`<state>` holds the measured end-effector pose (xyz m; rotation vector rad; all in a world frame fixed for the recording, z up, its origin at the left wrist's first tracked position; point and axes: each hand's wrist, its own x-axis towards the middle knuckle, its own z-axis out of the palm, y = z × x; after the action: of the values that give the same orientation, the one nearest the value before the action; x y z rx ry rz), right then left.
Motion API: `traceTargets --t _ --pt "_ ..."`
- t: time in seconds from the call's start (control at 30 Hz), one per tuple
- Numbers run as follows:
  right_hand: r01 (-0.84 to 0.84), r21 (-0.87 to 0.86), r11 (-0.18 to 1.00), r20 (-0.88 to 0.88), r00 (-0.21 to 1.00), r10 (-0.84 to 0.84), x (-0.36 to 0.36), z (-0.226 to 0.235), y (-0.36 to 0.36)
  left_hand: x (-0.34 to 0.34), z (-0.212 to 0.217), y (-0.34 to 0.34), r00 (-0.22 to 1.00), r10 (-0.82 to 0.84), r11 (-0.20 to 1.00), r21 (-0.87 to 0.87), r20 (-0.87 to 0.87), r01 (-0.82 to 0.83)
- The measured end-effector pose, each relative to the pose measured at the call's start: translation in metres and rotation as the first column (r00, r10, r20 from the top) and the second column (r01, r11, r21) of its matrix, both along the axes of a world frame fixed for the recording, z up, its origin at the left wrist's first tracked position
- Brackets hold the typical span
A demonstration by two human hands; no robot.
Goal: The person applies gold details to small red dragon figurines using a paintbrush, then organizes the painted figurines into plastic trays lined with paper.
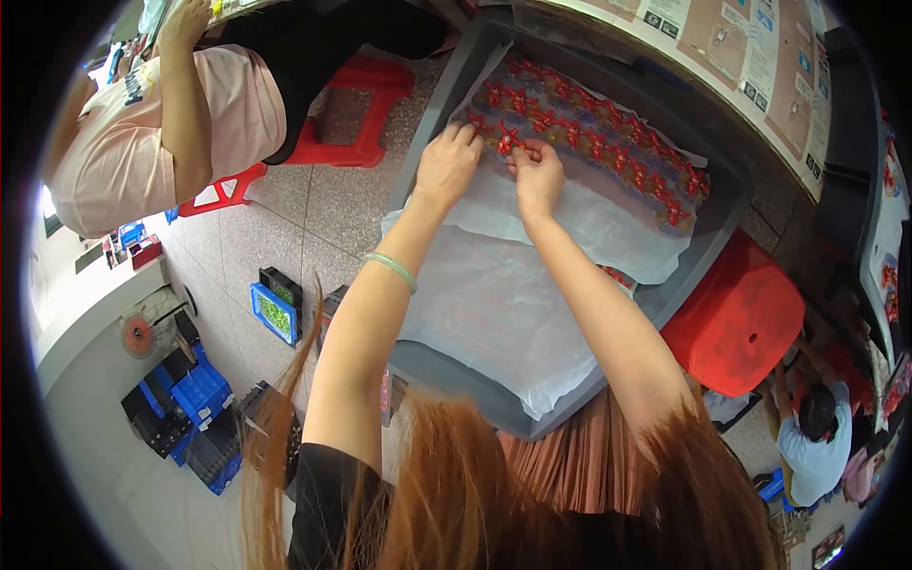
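Red piece [507, 142] looked light, probably fragile, best held by its edge; right hand [540, 179] pinched there, left hand's [448, 163] grip unclear.

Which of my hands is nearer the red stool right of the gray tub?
Right. Your right hand, at the red pieces, is forward and left of the red stool; your left hand is farther left.

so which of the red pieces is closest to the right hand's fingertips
The red piece just up-left of the right hand's fingertips, between them and the left hand; the other pieces lie farther from those fingertips.
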<state>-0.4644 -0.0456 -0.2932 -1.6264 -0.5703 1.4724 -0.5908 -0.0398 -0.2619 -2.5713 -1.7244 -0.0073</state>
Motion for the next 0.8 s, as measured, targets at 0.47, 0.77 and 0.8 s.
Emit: traceTargets --t 0.47,0.77,0.8 --pt "-0.269 0.166 0.949 0.621 0.776 0.111 -0.001 0.014 -0.014 0.018 0.025 -0.023 0.954 0.136 0.977 0.125 0.267 -0.174" --pt "-0.416 0.633 0.653 0.587 0.808 -0.054 0.033 0.192 0.059 -0.003 0.151 -0.002 0.747 0.187 0.884 0.222 0.638 -0.411" --pt "-0.505 0.667 0.547 0.650 0.754 -0.097 0.025 0.206 0.087 -0.007 0.159 0.009 0.707 0.196 0.852 0.239 0.680 -0.467"
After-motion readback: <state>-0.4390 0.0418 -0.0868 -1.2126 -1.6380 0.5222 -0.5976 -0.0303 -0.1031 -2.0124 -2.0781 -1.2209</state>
